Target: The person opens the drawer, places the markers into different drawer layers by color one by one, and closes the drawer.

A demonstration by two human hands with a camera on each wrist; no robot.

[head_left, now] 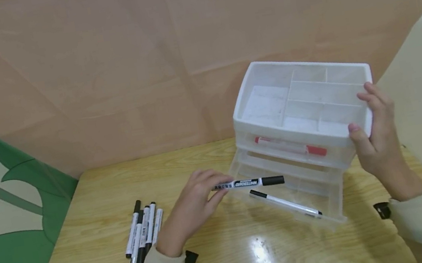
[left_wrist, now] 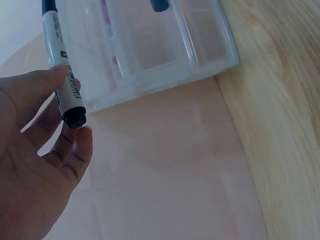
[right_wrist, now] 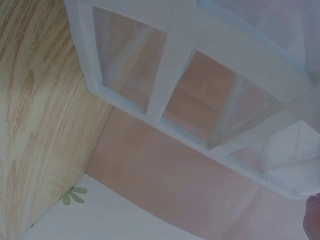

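My left hand (head_left: 189,206) pinches a whiteboard marker (head_left: 247,183), white with a black cap, between thumb and fingers. In the left wrist view the marker (left_wrist: 61,60) stands tilted, its black end by my fingertips. It is above the pulled-out lower drawer (head_left: 339,201) of a drawer organizer (head_left: 295,63). Inside that clear drawer lies another black-capped marker (head_left: 288,202). My right hand (head_left: 383,143) grips the organizer's right side at its top rim. In the right wrist view the organizer's side frame (right_wrist: 180,75) fills much of the picture, and only a fingertip (right_wrist: 312,217) shows.
Several black-and-white markers (head_left: 143,229) lie in a bunch on the wooden table (head_left: 94,205), left of my left hand. A red marker (head_left: 287,144) shows in the organizer's upper drawer. The top tray has divided compartments. A peach cloth backdrop (head_left: 110,73) hangs behind the table.
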